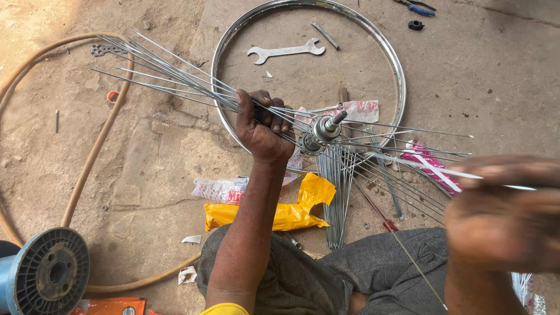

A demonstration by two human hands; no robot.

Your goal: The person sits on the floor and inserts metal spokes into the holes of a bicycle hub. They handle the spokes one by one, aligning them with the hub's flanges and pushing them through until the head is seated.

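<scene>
My left hand [261,125] is closed around a bunch of thin steel spokes [166,73] that fan out up and to the left from a metal wheel hub [322,129]. More spokes spread from the hub to the right and downward. My right hand [503,214], blurred and close to the camera at the right, pinches a single spoke [434,169] that runs back toward the hub. A bare chrome wheel rim [224,41] lies flat on the ground behind the hub.
An open-ended spanner [286,51] lies inside the rim. A yellow plastic bag [291,211], torn wrappers [220,189], a tan hose [96,146], a blue spool [44,273] and blue-handled pliers [417,8] lie on the dusty ground. My grey-trousered knees [361,274] fill the bottom.
</scene>
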